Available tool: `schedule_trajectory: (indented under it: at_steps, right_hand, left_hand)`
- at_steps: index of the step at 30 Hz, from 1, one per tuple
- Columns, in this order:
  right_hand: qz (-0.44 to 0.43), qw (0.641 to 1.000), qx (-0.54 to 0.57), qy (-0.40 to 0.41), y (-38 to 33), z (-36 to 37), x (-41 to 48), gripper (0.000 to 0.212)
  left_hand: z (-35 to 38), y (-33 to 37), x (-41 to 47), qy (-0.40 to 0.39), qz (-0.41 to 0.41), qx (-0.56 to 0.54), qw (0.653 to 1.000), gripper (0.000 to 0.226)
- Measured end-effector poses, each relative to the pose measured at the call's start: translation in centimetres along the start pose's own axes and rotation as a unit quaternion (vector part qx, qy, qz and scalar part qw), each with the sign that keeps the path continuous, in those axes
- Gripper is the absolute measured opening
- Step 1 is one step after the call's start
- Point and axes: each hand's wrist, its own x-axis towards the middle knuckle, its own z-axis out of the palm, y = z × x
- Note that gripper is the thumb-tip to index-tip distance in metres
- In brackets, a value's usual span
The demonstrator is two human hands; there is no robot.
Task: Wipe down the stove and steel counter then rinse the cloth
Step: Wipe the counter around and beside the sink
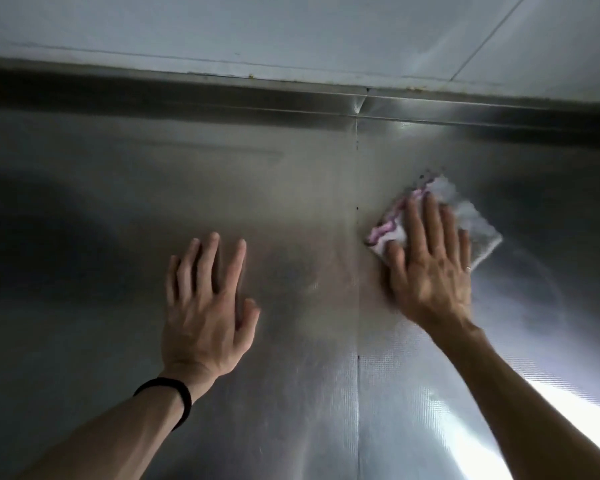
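The steel counter (118, 237) fills most of the view, with a seam (356, 168) running front to back near its middle. A folded white cloth (471, 220) with a purple-pink edge lies flat on the counter just right of the seam. My right hand (430, 268) presses down on the cloth with fingers spread, covering its near half. My left hand (205, 306) rests flat on the bare steel left of the seam, fingers apart, holding nothing. A black band circles my left wrist. No stove is in view.
A raised steel lip (222, 95) runs along the back of the counter. Behind it stands a pale tiled wall (291, 29). Bright glare (568, 410) lies on the steel at the near right.
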Motion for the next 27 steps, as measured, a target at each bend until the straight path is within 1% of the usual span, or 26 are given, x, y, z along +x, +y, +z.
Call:
schedule_trajectory:
  at_steps: [2,4,6,9,11,13,15,17,18,20,21,22,25,27]
  right_hand:
    - [0.072,0.997,0.009,0.01,5.1,-1.5,0.2,0.07]
    - [0.132,0.991,0.023,0.007,7.8,-2.5,0.4,0.071]
    - [0.164,0.986,0.031,0.015,7.7,-2.5,0.6,0.072]
    - [0.201,0.978,0.036,0.037,4.0,-1.8,0.6,0.075]
    - [0.159,0.986,0.036,0.036,0.0,-1.0,-0.5,0.076]
    - [0.081,0.996,0.029,0.028,-4.9,0.5,-2.7,0.074]
    - [0.024,0.999,0.021,0.02,-9.6,2.6,-5.3,0.073]
    - [-0.008,1.0,0.022,0.017,-12.2,4.3,-7.1,0.072]
    - [-0.028,0.999,0.024,0.015,-12.3,4.7,-7.5,0.071]
    - [-0.074,0.997,0.012,0.017,-10.5,4.7,-7.6,0.069]
    - [-0.084,0.996,0.003,0.02,-8.8,4.3,-7.6,0.068]
    - [-0.073,0.997,-0.002,0.025,-6.7,3.9,-7.5,0.069]
    - [0.04,0.998,0.0,0.044,1.8,1.8,-7.7,0.07]
    - [0.098,0.994,0.01,0.036,6.8,0.3,-8.4,0.07]
  left_hand:
    - [0.0,-0.1,0.0,-0.001,0.002,0.003,1.0,0.079]
    - [0.1,-0.2,0.0,-0.001,0.004,0.003,1.0,0.079]
    - [0.0,-0.2,0.1,-0.005,0.002,0.004,1.0,0.08]
    - [0.0,-0.1,0.1,-0.008,0.001,0.003,1.0,0.079]
    - [0.0,-0.1,0.0,-0.004,-0.003,0.001,1.0,0.078]
    - [0.0,-0.1,0.0,0.0,-0.005,-0.001,1.0,0.078]
    - [0.2,-0.1,0.0,0.007,-0.004,-0.004,1.0,0.079]
    - [0.4,-0.2,0.0,0.013,0.0,-0.003,1.0,0.08]
    - [0.5,-0.2,0.0,0.017,0.003,-0.003,1.0,0.081]
    - [0.7,-0.3,0.0,0.028,0.004,-0.004,1.0,0.081]
    - [0.8,-0.3,-0.1,0.031,0.005,-0.003,1.0,0.081]
    - [0.8,-0.3,-0.1,0.031,0.005,-0.004,0.999,0.081]
    - [0.8,-0.4,-0.2,0.032,0.006,-0.004,0.999,0.08]
    - [0.7,-0.4,-0.2,0.029,0.006,-0.005,1.0,0.078]
